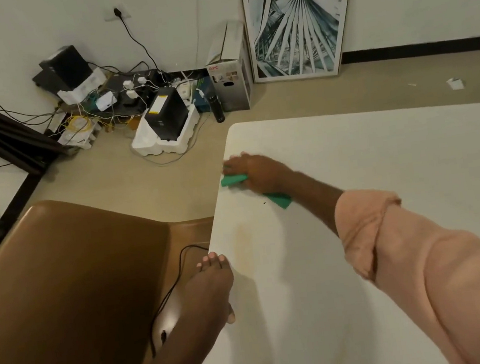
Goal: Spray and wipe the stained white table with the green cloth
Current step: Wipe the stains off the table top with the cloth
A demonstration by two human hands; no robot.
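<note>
The white table point(380, 165) fills the right half of the view. A faint yellowish stain point(244, 247) marks it near the left edge. My right hand point(254, 169) presses flat on the green cloth point(279, 199) close to the table's far left corner; green corners stick out on both sides of the hand. My left hand point(214, 283) rests on the table's left edge, fingers together, holding nothing. No spray bottle is in view.
A brown chair point(65, 291) stands against the table's left side, a black cable point(171, 294) lying over it. On the floor behind are black devices in foam point(166, 121), tangled wires, a box point(230, 84), a dark bottle point(217, 108) and a framed picture point(298, 25) leaning on the wall.
</note>
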